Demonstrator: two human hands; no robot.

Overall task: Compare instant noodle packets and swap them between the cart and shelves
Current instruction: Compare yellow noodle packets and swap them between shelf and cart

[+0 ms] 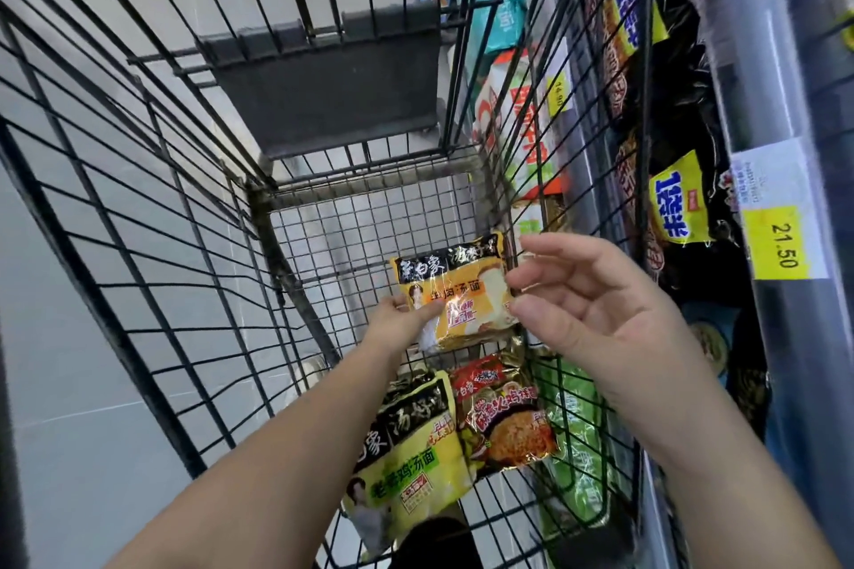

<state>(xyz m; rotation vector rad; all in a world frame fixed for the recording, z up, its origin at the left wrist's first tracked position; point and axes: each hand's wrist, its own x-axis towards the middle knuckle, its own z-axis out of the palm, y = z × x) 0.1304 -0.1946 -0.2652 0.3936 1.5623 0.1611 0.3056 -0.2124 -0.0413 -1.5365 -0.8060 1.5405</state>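
I look down into a black wire shopping cart (152, 217). My left hand (399, 319) grips the lower left edge of an orange-yellow noodle packet (462, 291) and holds it above the cart floor. My right hand (596, 314) hovers at the packet's right edge with fingers spread; its fingertips touch or nearly touch the wrapper. Two more packets lie in the cart below: a yellow-green one (411, 453) and a red one (503, 420).
Shelves run along the right, stacked with black-and-yellow noodle packs (674, 203) and orange and teal packs (517, 116) farther off. A yellow price tag reading 21.50 (781, 240) hangs on the shelf rail. The cart's folded child seat (323, 88) stands ahead. Grey floor lies left.
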